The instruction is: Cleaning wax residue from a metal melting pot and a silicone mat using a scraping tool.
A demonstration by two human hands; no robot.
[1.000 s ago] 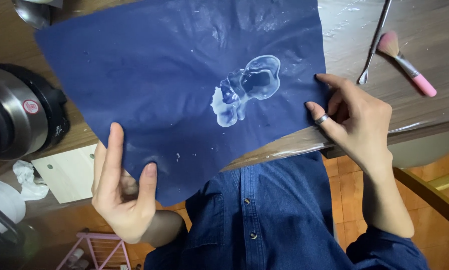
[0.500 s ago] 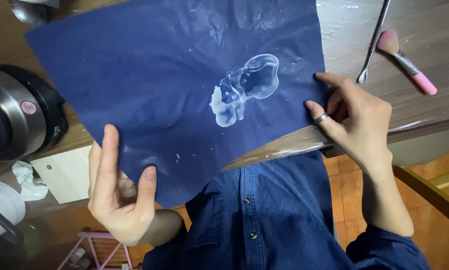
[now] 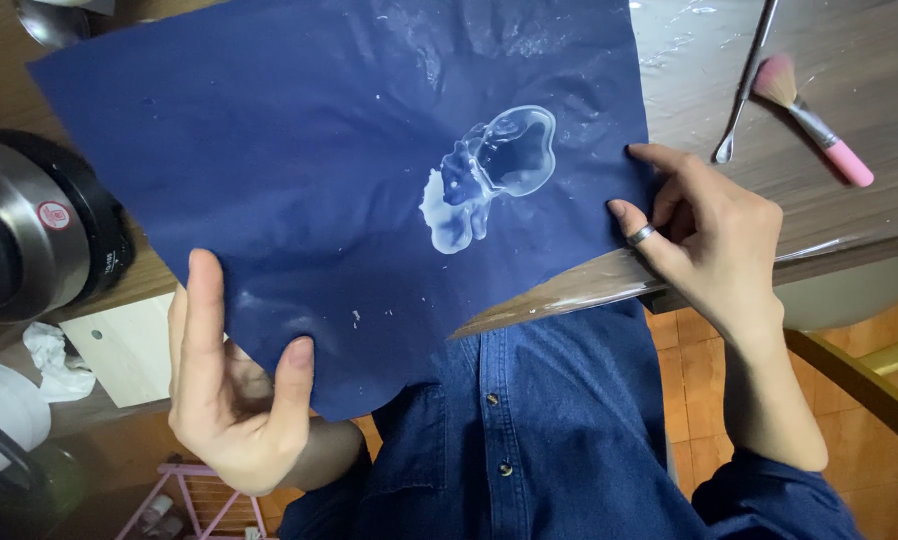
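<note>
Denim shirt [image 3: 559,440] fills the nearest part of the view, buttoned down the front. Just above it the left hand [image 3: 234,400] grips the near left corner of a dark blue cloth [image 3: 299,170], thumb and forefinger lying on top of the fabric and the other fingers hidden beneath it, so the corner is pinched and lifted off the table edge. The right hand [image 3: 709,240] sits at the cloth's right edge, a ring on one finger; its fingertips [image 3: 637,152] press on the fabric border, fingers bent but not clenched, holding that side against the wooden table [image 3: 869,110]. The cloth spreads across the table, its near edge hanging over the table's rim. Near its middle lies a clear, glossy puddle of liquid [image 3: 494,170] with white smears around it and small white specks scattered nearby. Farther right, on bare wood, lie a thin metal spatula tool [image 3: 744,85] and a pink-handled brush [image 3: 819,120], close together. At far left stands a round black and silver appliance [image 3: 29,240].
</note>
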